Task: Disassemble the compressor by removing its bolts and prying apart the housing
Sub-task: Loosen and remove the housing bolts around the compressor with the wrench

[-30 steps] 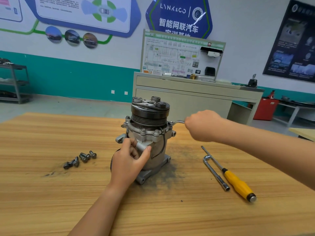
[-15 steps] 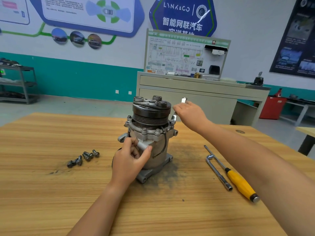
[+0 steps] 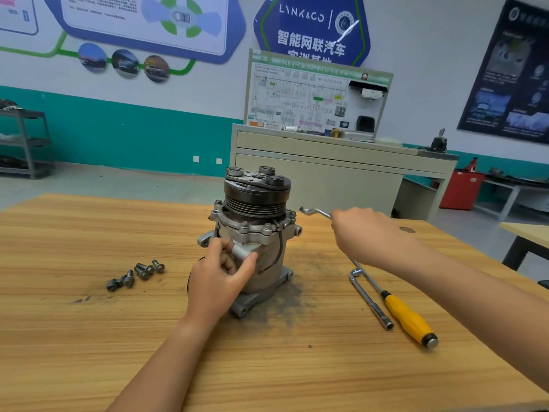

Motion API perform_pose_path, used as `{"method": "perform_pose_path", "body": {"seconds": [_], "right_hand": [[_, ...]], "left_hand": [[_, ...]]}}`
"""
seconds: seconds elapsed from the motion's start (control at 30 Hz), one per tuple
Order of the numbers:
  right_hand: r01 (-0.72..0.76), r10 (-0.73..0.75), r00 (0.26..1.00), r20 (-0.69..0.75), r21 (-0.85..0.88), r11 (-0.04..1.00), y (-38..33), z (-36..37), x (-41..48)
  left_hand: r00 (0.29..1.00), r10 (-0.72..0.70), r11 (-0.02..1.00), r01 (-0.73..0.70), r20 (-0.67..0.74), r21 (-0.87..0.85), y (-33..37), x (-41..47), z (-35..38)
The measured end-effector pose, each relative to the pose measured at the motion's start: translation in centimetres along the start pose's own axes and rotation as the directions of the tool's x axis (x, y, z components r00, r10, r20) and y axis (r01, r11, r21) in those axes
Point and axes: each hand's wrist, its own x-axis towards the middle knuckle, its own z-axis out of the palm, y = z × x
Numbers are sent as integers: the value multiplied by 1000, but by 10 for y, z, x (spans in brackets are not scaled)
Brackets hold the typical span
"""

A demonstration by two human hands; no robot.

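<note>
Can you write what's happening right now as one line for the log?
left hand grips compressor | right hand holds wrench beside flange bolts | loose bolts lie on table | screwdriver idle on table

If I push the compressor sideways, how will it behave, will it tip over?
Likely heavy: the compressor looks all metal. Standing on end with the pulley on top, it may tip rather than slide, which is probably why the left hand grips it.

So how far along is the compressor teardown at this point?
Done: several bolts lie loose on the table. In hand: left hand steadies the compressor, right hand holds a wrench by the flange. Left: flange bolts still seated, housing unsplit, screwdriver untouched.
</note>
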Motion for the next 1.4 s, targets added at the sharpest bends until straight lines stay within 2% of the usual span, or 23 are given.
{"method": "perform_pose_path", "body": {"seconds": [0.13,0.47,0.63,0.8,0.97,1.23,1.4], "right_hand": [[31,-30,999,29,-36,999,-13,-9,1],[137,-96,984,152,-285,949,-35,-29,8],[197,-146,974,174,-323,926,-20,-28,17],[272,-203,960,194,-461,845,2,-22,32],[195,-181,981,75,-450,871,5,-6,61],[221,-273,938,-212,-240,945,-13,31,112],[204,-222,918,-327,-89,975,-4,42,113]], "left_hand": [[1000,8,1000,-8,4,17,-2,0,0],[1000,19,1000,-19,5,5,-2,0,1],[1000,5,1000,-5,3,1,-1,0,1],[1000,-2,1000,2,14,-16,0,1,0],[1000,1,1000,-1,17,-13,2,0,0],[1000,-1,1000,1,5,22,1,1,-1],[1000,-1,1000,0,16,14,3,1,-3]]}}
